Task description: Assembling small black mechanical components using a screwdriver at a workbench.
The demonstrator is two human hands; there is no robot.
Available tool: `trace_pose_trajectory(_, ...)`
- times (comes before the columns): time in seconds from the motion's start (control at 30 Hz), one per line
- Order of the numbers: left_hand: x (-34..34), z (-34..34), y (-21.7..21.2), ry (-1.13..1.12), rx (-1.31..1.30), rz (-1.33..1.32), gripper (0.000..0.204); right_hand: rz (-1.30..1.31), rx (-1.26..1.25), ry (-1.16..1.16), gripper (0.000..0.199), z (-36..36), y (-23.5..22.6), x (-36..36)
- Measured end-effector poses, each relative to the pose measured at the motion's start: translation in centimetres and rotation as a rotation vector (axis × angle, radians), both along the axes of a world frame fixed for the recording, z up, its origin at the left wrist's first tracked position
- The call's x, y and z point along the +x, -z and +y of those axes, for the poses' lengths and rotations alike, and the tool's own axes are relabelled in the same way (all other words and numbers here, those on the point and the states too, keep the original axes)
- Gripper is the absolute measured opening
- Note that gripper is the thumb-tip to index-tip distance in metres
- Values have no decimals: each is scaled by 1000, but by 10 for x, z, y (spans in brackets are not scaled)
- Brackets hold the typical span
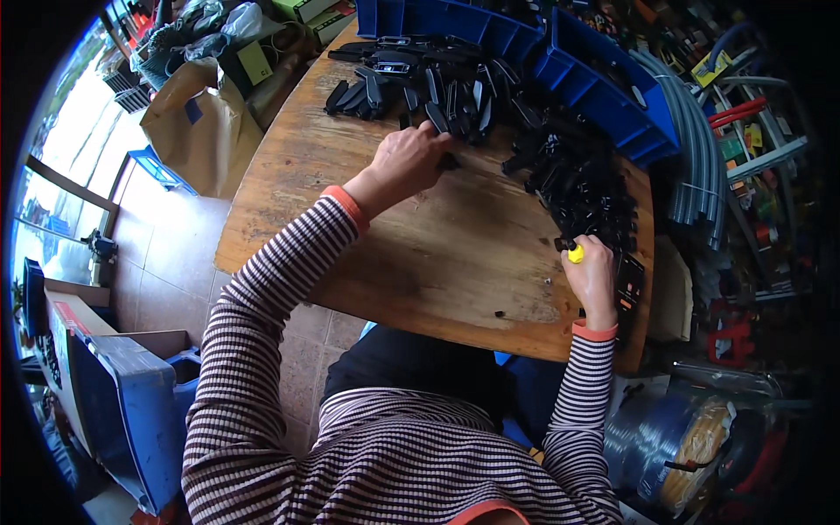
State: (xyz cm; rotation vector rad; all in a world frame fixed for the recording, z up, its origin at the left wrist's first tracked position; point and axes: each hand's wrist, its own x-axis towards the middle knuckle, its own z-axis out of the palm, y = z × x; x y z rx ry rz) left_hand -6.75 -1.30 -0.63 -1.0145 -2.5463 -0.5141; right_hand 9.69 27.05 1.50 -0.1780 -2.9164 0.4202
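Note:
A round wooden table (437,254) carries heaps of black plastic parts (577,175). My left hand (407,162) reaches forward to the edge of the far pile (437,87) and closes its fingers on one small black part. My right hand (593,276) rests at the table's right edge, next to the right-hand pile, gripping a tool with a yellow handle end (575,255); the rest of the tool is hidden in my fist. Both arms wear striped sleeves with orange cuffs.
Two blue plastic bins (604,87) stand at the table's far right. Grey curved conduit tubes (700,166) lie to the right. A brown paper bag (197,127) and a blue crate (131,411) sit on the tiled floor at left. A hose coil (691,437) lies at lower right.

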Motion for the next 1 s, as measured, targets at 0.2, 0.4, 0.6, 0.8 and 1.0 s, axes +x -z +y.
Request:
trace_pose_trajectory(0.2,10,2,9,-64,66,-156,31,54,102,-125,15,4,3,-2)
trace_pose_trajectory(0.4,87,31,-14,307,428,-1243,30,83,302,-153,17,4,5,-8)
trace_pose_trajectory(0.6,103,22,-1,248,237,-558,28,146,138,-188,17,-13,4,-9)
trace_pose_trajectory(0.8,100,12,-2,556,221,-197,37,72,-247,-286,14,-47,-7,-19)
trace_pose_trajectory(1.0,106,12,9,615,102,-143,42,171,-233,-412,14,-67,-10,-31)
